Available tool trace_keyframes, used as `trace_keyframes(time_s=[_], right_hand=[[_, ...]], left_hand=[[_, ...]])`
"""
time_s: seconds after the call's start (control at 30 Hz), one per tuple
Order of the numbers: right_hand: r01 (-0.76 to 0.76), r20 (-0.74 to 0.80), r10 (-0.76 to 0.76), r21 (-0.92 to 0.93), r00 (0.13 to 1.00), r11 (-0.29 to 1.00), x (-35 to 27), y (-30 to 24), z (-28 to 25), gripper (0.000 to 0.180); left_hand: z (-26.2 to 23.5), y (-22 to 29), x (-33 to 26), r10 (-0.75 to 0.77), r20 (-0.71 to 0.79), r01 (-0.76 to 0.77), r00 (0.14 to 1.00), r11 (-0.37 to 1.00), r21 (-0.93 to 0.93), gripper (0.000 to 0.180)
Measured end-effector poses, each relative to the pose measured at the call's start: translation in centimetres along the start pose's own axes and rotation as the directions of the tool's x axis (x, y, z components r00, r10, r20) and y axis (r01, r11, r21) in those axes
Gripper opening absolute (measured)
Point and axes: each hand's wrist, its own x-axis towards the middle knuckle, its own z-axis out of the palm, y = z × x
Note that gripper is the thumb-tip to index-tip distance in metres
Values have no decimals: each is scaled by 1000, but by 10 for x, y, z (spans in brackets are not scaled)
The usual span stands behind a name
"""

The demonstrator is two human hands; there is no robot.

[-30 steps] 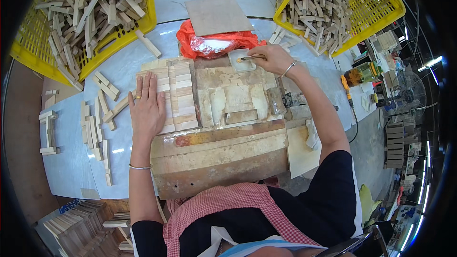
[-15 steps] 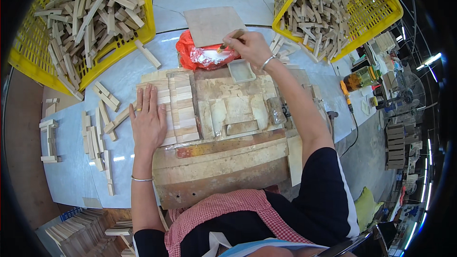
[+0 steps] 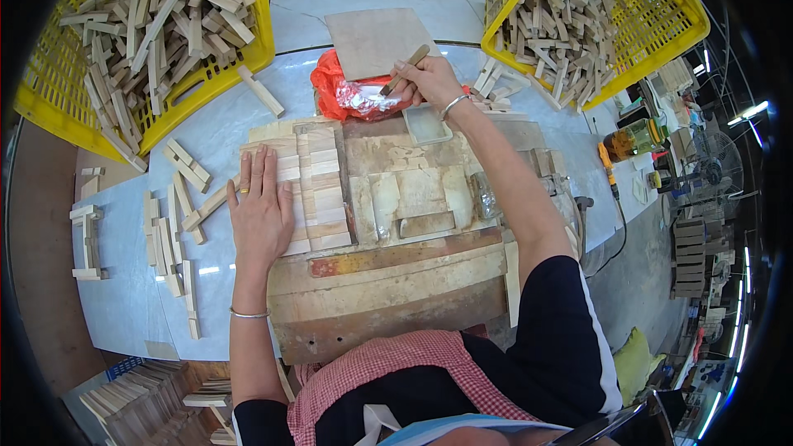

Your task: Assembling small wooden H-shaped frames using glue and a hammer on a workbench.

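Observation:
My left hand (image 3: pixel 262 211) lies flat, fingers stretched out, on a row of pale wood pieces (image 3: pixel 324 198) set side by side on the worn work board (image 3: pixel 388 322). In my right hand (image 3: pixel 434 83) is a brown flat wooden stick (image 3: pixel 408 68), gripped between thumb and fingers. Its lower end is over white paste (image 3: pixel 368 100) in a crumpled red plastic bag (image 3: pixel 327 74). Whether that end carries bristles I cannot make out. A small translucent square dish (image 3: pixel 428 126) sits just below my right hand.
Yellow crates (image 3: pixel 266 54) (image 3: pixel 611 87) full of wood sticks stand at the far left and far right. Loose wood pieces (image 3: pixel 169 239) lie left of the board. A thin flat sheet (image 3: pixel 376 37) rests behind the bag. A jar (image 3: pixel 632 139) and an orange-handled tool (image 3: pixel 607 167) are at right.
The stick has turned steeper in my right hand, its lower end still at the white paste. My left hand stays flat on the wood pieces. The whole view has shifted slightly.

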Motion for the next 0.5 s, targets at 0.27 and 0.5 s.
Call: trace_keyframes(time_s=[0.27,0.5], right_hand=[[-159,41,154,339,987,927,6,12,-1,26],[-60,-21,71,332,997,941,-2,5,-2,24]], left_hand=[[-1,0,0,2,-3,-2,1000,1000,-1,51],[0,0,0,-1,-7,1,1000,1000,-19,51]])
